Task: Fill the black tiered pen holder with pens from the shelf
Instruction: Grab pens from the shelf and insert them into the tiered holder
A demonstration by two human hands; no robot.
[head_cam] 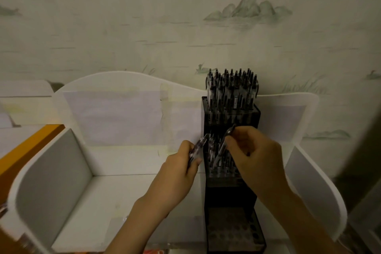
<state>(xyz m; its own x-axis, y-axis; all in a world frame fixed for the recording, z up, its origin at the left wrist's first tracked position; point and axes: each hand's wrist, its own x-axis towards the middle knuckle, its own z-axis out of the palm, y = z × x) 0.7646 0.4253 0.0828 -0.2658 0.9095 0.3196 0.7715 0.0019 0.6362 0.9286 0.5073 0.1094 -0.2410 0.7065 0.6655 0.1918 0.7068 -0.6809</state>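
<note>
The black tiered pen holder (232,198) stands upright inside a white shelf, right of centre. Its top tier is packed with several dark clear-barrelled pens (232,90). The middle tier holds several more pens (221,166). The lowest tier (234,231) shows bare holes. My left hand (181,163) grips a small bunch of pens (198,147) just left of the holder. My right hand (253,150) pinches a single pen (223,144), tilted, with its tip down among the middle-tier pens.
The white shelf (51,181) has curved side walls and a wavy back panel (123,109) with taped paper. An orange board (26,148) lies at the left. A painted wall rises behind. Bare shelf floor (127,196) spreads left of the holder.
</note>
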